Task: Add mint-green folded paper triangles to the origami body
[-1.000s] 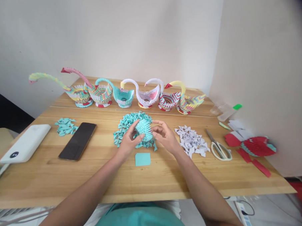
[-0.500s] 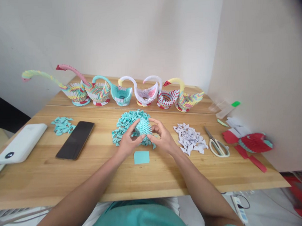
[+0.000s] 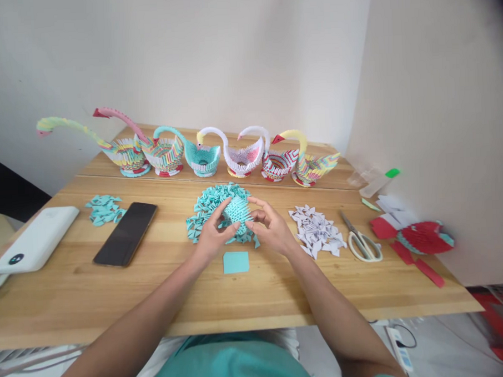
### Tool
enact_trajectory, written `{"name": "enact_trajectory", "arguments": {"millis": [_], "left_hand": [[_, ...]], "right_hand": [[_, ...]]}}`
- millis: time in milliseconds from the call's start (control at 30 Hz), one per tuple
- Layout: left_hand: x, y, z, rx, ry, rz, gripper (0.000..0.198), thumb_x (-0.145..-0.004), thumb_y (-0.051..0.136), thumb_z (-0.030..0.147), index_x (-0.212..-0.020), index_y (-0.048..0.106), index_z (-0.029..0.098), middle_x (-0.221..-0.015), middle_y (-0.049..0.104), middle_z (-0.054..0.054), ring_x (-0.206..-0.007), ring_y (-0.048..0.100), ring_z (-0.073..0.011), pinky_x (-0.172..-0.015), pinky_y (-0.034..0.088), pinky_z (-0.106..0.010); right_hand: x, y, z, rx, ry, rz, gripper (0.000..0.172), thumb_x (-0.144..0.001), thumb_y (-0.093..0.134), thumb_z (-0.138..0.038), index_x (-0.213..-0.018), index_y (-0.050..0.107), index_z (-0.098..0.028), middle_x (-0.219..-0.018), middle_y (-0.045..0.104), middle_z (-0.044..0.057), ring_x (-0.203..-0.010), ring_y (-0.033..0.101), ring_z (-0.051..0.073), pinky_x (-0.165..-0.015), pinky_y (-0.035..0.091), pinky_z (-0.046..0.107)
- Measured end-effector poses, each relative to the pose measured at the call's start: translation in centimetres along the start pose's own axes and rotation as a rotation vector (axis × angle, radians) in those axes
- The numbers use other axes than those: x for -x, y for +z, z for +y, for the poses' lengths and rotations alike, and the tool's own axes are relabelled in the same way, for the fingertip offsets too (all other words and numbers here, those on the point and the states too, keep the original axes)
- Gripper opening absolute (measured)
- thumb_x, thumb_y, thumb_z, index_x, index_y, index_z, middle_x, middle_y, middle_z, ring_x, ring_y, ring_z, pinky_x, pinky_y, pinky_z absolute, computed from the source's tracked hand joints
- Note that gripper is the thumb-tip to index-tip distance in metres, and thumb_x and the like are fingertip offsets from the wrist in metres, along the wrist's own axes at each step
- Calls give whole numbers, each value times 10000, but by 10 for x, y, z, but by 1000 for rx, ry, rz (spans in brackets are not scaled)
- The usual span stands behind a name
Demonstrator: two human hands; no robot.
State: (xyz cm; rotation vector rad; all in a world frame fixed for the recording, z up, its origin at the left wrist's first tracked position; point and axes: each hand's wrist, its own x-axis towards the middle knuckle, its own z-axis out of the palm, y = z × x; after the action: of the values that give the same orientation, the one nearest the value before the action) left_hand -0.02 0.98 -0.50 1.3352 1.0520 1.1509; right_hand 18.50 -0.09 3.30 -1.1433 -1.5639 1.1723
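Observation:
Between my hands is a turquoise 3D origami piece (image 3: 238,212), built from rows of small folded paper units with pointed tips. My left hand (image 3: 214,233) grips its left side, thumb at the near edge and fingers curled round behind. On the opposite side, the fingertips and thumb of my right hand (image 3: 270,226) hold its right edge. Loose turquoise paper triangles (image 3: 213,204) lie heaped behind and beneath the piece. A flat turquoise paper rectangle (image 3: 236,262) rests on the wooden table (image 3: 256,305) just in front of my hands.
Several origami swans (image 3: 203,160) stand along the back. To the left are a white power bank (image 3: 37,237), a black phone (image 3: 126,234) and a small turquoise pile (image 3: 104,210). White paper triangles (image 3: 318,230), scissors (image 3: 362,242) and a red origami piece (image 3: 426,238) lie right.
The turquoise piece has turned and shifted slightly to the left between my hands. Both hands keep nearly the same place, and everything else on the table stays put.

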Motion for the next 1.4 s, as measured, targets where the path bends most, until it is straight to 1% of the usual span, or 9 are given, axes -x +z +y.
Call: {"name": "enact_trajectory", "arguments": {"millis": [100,200,300,433,733,967,1133,1300,1400], "left_hand": [[0,-1,1,26,8,0,700,-791,711,394,-1437,492,239,-1383,580,-84,-1156,563,-233,-968,472,-340],[0,-2,0,44,19,12,704,-797,716,391,-1444,485,241,-1379,590,-87,-1197,563,-243,-1003,466,-352],[-1,-2,-2,48,27,25,705,-802,716,390,-1449,484,236,-1370,599,-92,-1210,562,-255,-1018,465,-371],[-2,-2,-4,47,27,23,700,-806,712,398,-1447,484,234,-1416,567,-95,-1259,536,-273,-1035,458,-384],[-1,-1,-1,41,-10,3,722,-788,719,413,-1444,480,229,-1442,546,-93,-1230,548,-264,-1027,454,-377],[0,-1,1,-8,-8,5,710,-777,725,421,-1427,509,233,-1431,565,-70,-1254,537,-262,-1057,431,-374],[-1,-1,-3,0,12,-10,727,-785,718,434,-1445,487,237,-1441,550,-84,-1250,543,-261,-1019,459,-364],[0,-2,-6,-3,0,-24,746,-791,718,437,-1464,457,246,-1352,599,-78,-1154,580,-231,-951,491,-345],[0,-1,-6,19,7,-15,756,-784,731,434,-1462,452,253,-1384,574,-83,-1163,575,-226,-954,491,-335]], "right_hand": [[-2,-3,3,-53,14,-1,553,-844,682,-415,-1331,490,-238,-910,683,33,-809,633,178,-747,500,316],[-4,-5,6,-100,17,41,462,-850,663,-475,-1220,535,-230,-844,683,22,-770,630,181,-721,505,322],[-5,-5,6,-124,24,78,401,-812,703,-470,-1097,550,-232,-801,676,5,-727,618,173,-709,500,323],[-6,-4,6,-139,21,82,393,-767,751,-431,-1030,541,-227,-783,677,-7,-695,609,156,-689,474,304],[-7,0,10,-150,37,90,405,-729,768,-437,-986,535,-228,-753,669,-18,-674,604,150,-657,461,291],[-7,1,7,-136,34,70,420,-715,780,-412,-1010,540,-233,-733,657,-30,-667,596,148,-651,466,293],[-5,1,4,-100,13,77,395,-735,763,-378,-1024,541,-229,-718,649,-38,-663,596,148,-652,461,291],[-4,3,3,-75,-2,86,394,-741,758,-353,-1044,537,-232,-713,652,-37,-667,602,154,-658,464,297],[-3,6,3,-51,-12,92,386,-745,751,-354,-1048,544,-235,-714,657,-34,-671,613,160,-654,472,299]]}}
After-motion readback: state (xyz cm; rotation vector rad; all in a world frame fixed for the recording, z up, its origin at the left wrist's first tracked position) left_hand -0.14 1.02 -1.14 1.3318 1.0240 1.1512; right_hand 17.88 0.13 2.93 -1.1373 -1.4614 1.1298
